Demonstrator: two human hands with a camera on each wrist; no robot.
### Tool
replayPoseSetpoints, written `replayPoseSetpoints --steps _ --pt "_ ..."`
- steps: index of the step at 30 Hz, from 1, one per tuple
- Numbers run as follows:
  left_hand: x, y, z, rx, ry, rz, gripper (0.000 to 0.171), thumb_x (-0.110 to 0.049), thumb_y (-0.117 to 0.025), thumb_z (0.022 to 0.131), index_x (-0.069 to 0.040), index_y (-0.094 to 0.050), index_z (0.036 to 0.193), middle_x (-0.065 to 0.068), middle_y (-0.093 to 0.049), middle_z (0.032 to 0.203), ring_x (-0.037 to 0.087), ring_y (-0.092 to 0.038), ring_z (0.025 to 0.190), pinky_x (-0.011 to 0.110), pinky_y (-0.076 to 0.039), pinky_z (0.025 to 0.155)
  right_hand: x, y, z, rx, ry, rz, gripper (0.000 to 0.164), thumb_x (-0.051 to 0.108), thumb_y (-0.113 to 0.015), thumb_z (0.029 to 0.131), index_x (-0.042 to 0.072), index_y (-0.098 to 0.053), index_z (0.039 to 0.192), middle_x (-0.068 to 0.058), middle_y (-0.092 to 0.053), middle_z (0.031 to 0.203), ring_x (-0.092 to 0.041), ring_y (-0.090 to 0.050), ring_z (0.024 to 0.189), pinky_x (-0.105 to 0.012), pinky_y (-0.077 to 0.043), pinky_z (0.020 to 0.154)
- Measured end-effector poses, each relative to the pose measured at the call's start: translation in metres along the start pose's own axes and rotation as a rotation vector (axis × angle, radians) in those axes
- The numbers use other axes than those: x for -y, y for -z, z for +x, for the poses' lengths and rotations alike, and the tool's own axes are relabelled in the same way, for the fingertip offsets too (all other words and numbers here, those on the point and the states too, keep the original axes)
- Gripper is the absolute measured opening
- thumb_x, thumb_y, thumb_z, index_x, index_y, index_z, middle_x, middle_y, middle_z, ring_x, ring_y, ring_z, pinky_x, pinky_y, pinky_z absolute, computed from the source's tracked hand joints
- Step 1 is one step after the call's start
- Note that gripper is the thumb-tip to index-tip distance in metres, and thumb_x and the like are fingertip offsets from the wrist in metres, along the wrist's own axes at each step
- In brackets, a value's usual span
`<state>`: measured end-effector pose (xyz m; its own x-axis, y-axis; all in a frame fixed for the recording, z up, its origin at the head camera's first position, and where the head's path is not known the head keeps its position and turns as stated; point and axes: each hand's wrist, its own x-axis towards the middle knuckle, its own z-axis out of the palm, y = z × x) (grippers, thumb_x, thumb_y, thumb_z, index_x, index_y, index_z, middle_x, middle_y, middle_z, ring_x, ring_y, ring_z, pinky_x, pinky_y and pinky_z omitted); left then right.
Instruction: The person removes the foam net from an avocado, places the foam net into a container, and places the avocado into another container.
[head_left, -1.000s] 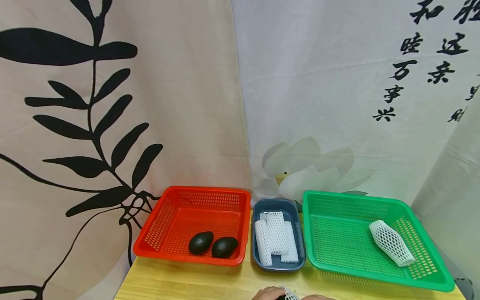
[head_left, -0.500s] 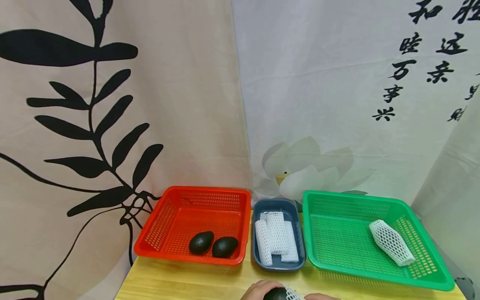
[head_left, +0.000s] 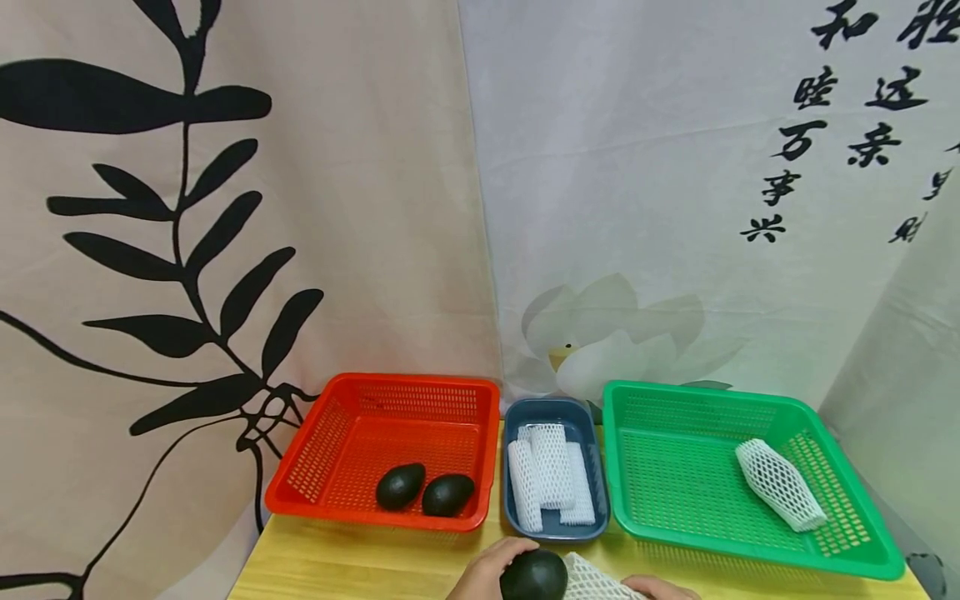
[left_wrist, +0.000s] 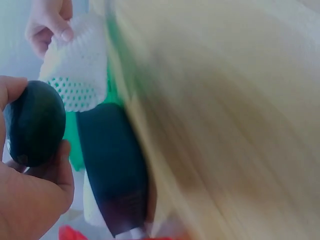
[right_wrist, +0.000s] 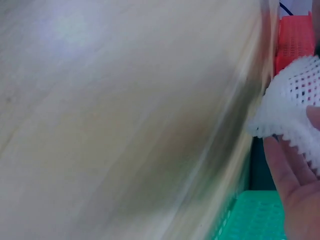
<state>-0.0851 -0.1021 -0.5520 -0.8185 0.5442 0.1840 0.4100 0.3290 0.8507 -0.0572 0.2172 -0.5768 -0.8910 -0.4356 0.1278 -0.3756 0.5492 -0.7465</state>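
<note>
At the bottom of the head view, my left hand (head_left: pixel 487 570) grips a dark green avocado (head_left: pixel 535 575); the left wrist view shows thumb and fingers curled round the same avocado (left_wrist: pixel 36 122). Just right of the fruit, a white foam net sleeve (head_left: pixel 592 578) is pinched by my right hand (head_left: pixel 660 587). In the right wrist view the sleeve (right_wrist: pixel 295 95) lies between thumb and fingers, its open edge flared. The sleeve's mouth faces the avocado, which is outside it. Lower parts of both hands are cut off by the head view.
A red basket (head_left: pixel 300 500) at left holds two avocados (head_left: pixel 424 490). The blue-grey tray (head_left: pixel 513 517) in the middle holds several folded foam sleeves (head_left: pixel 551 467). At right, a green basket (head_left: pixel 675 467) holds one item in a foam sleeve (head_left: pixel 780 485). All stand on a wooden table (head_left: pixel 360 558).
Both hands have risen further into the head view. The avocado, earlier mostly hidden and overlapping the foam sleeve, now shows whole to its left; the hands are farther apart.
</note>
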Motion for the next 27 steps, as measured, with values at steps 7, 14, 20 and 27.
replayPoseSetpoints --steps 7,14,20,27 --pt "-0.008 0.013 -0.005 -0.049 0.106 -0.036 0.065 -0.034 -0.082 0.072 -0.01 -0.056 0.126 -0.003 -0.057 0.117 0.007 -0.052 0.101 0.026 -0.047 0.081 0.005 -0.008 -0.003 -0.228 0.072 -0.09 0.032 0.009 -0.07 0.079 0.03 -0.066 0.102 0.023 -0.065 0.091 0.007 -0.057 0.078 -0.013 -0.043 0.063" --pt "-0.019 0.023 -0.009 -0.147 0.098 0.07 0.064 -0.033 -0.084 0.068 -0.021 -0.056 0.124 -0.005 -0.057 0.116 0.01 -0.054 0.098 0.031 -0.046 0.081 0.033 -0.009 0.0 -0.393 -0.08 -0.091 0.029 0.017 -0.081 0.071 0.031 -0.069 0.093 0.023 -0.064 0.082 0.006 -0.056 0.072 -0.016 -0.043 0.06" --pt "-0.024 0.041 -0.012 -0.228 0.12 0.086 0.068 -0.029 -0.085 0.067 -0.028 -0.052 0.127 -0.006 -0.055 0.121 0.012 -0.055 0.101 0.031 -0.047 0.084 0.057 -0.005 0.012 -0.546 -0.17 -0.129 0.034 0.012 -0.086 0.061 0.03 -0.07 0.085 0.023 -0.062 0.078 0.006 -0.054 0.066 -0.015 -0.042 0.058" --pt "-0.027 0.068 -0.012 -0.369 0.179 0.142 0.072 -0.029 -0.087 0.063 -0.033 -0.051 0.126 -0.015 -0.054 0.121 0.009 -0.055 0.103 0.037 -0.046 0.086 0.07 0.003 0.028 -0.695 -0.149 -0.15 0.036 0.006 -0.088 0.057 0.024 -0.072 0.084 0.017 -0.066 0.075 0.002 -0.058 0.065 -0.014 -0.042 0.058"
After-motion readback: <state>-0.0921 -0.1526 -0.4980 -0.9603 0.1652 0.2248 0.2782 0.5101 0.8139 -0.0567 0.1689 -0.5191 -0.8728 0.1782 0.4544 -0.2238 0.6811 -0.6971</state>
